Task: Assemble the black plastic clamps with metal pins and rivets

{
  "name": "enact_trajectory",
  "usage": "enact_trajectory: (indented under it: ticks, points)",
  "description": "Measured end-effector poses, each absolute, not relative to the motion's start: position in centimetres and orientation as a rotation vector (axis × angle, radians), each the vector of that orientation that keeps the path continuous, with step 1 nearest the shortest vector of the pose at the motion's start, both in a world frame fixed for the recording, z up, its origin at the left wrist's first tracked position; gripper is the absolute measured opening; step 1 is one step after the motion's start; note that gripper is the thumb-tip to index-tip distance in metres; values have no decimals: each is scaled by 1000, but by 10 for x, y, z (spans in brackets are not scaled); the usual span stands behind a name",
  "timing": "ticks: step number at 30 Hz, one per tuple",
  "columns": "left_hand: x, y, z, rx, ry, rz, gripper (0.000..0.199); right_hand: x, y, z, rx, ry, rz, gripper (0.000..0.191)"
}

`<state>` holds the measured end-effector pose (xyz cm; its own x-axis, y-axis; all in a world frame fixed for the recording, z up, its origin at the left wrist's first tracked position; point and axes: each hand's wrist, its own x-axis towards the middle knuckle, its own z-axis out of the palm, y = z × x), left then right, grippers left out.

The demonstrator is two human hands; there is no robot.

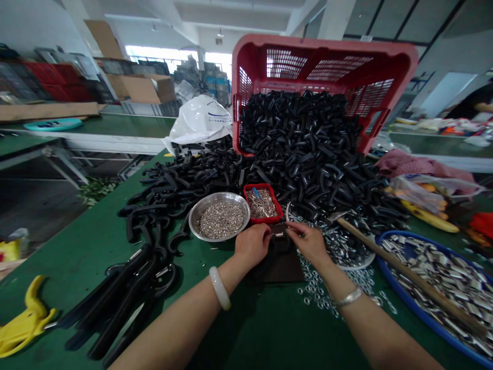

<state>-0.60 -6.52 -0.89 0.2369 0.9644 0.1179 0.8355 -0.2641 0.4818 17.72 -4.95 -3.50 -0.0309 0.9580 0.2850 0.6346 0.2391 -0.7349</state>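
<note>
My left hand (252, 245) is closed at the near side of the steel bowl, its fingertips curled at a small metal spring (279, 235). The spring sits at a curved black plastic part (280, 246), which lies over a dark flat plate (285, 270). My right hand (307, 241) comes from the other side, thumb and fingers pinched together close to the spring. Whatever is between those fingertips is too small to make out. A thin, pale curved piece (287, 211) stands just beyond the right fingers.
A steel bowl (192, 226) of small metal pieces and a red tray (265, 221) of pins stand ahead. Black parts spill from a red crate (323, 46). Rightward are scattered nuts (316, 288), a hammer (408, 272) and a blue basin (400, 303). Long-handled black tools (115, 298) lie left.
</note>
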Motion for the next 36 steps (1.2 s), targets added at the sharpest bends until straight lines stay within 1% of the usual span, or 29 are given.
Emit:
enact_trajectory:
  ticks: [3, 6, 11, 17, 23, 28, 32, 34, 36]
  points:
    - [-6, -65, -11, 2227, 1652, 613, 17, 169, -55, -34, -1538, -1952, 190, 25]
    - [-7, -66, -13, 2245, 1636, 628, 17, 168, -58, -36, -1477, -2075, 7, 27]
    - [-7, -67, -13, 2232, 1651, 621, 18, 178, -54, -39, -1362, -2131, 18, 27]
    - [-6, -67, -12, 2214, 1666, 598, 18, 182, -54, -36, -1355, -2169, 5, 24]
    - [-4, -68, -9, 2175, 1678, 556, 19, 174, -59, -27, -1369, -2458, -228, 32]
    - [-2, -70, -11, 2182, 1723, 546, 19, 162, -66, -18, -1511, -2620, -391, 31]
    - [-2, -70, -13, 2186, 1729, 604, 18, 164, -65, -16, -1519, -2642, -364, 34]
    - [-4, -67, -11, 2113, 1713, 636, 17, 168, -63, -15, -1500, -2612, -268, 36]
    - [-7, -63, -7, 1954, 1631, 704, 14, 168, -63, -12, -1424, -2482, -97, 34]
